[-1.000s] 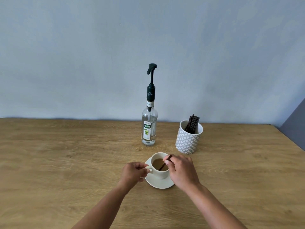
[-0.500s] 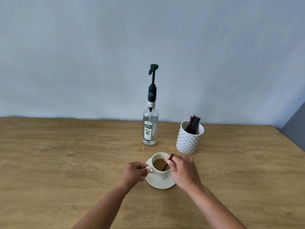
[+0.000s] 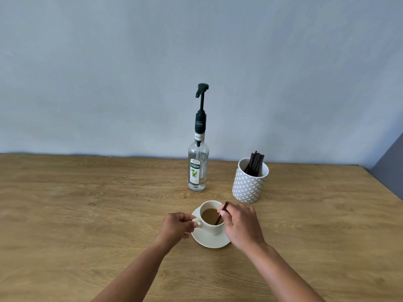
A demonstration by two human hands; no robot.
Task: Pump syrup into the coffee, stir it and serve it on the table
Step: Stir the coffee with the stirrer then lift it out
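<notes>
stirrer [image 3: 218,218] shifted in coffee [image 3: 209,215]; right hand [image 3: 242,228] pinches it, left hand [image 3: 174,227] pinches cup handle [image 3: 197,222].

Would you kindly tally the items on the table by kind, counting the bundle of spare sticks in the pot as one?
Syrup bottle: 1
Coffee cup: 1
Saucer: 1
Patterned pot: 1
Stir stick in the cup: 1
Bundle of spare sticks: 1
Total: 6
</notes>
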